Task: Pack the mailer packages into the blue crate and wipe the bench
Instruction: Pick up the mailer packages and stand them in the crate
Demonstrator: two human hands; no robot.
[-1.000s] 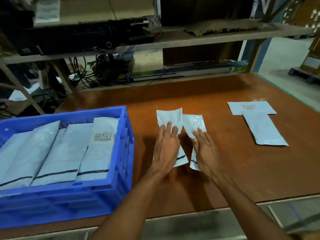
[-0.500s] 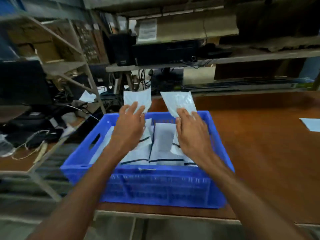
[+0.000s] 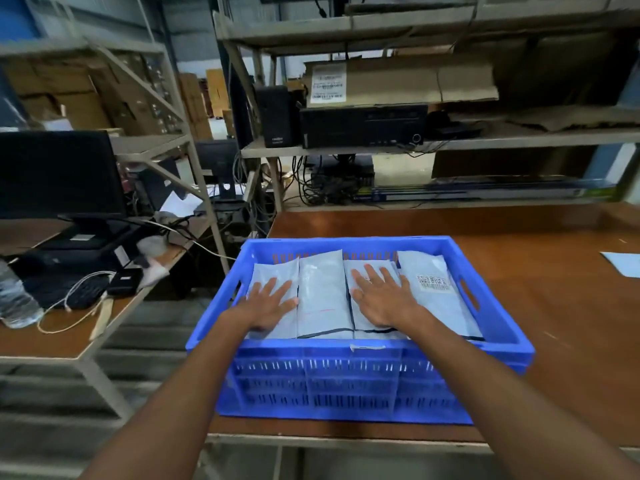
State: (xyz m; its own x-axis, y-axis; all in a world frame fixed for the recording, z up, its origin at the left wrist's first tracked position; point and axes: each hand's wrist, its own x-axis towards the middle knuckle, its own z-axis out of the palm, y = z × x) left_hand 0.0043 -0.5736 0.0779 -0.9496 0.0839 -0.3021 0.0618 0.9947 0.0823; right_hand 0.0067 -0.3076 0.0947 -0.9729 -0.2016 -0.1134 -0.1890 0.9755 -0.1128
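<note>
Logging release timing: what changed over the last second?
Each hand carried a mailer from the bench into the blue crate and let go; left hand and right hand press flat on the packed mailers. Crate unmoved; one stray mailer remains on the bench.

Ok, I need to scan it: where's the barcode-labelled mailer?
Head view: the barcode-labelled mailer lies rightmost in the row inside the blue crate, just right of the right hand.
</note>
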